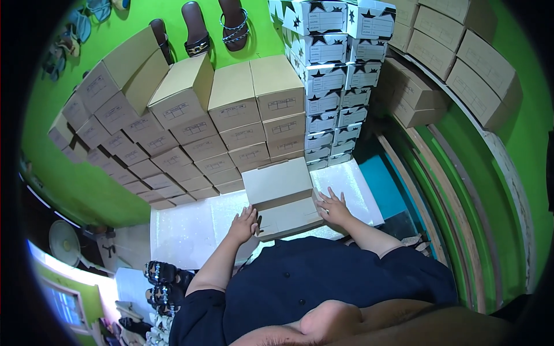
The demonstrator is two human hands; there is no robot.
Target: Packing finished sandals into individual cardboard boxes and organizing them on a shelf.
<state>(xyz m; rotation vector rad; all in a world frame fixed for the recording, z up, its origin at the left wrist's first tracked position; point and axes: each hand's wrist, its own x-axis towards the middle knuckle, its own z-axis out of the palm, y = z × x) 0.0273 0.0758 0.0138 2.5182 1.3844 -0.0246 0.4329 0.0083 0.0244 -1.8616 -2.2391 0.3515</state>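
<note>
A plain brown cardboard shoe box (281,195) sits low in front of me on the white floor covering (190,230). My left hand (243,224) presses flat against the box's near left corner. My right hand (332,206) lies with fingers spread on its right end. Both hands grip the box from its two sides. Behind it rise stacks of brown boxes (231,115).
White boxes with black stars (334,75) are stacked at the back right. More brown boxes (456,57) fill a shelf on the right. Sandals (196,29) hang on the green wall, and dark sandals (164,282) lie at lower left beside a fan (63,242).
</note>
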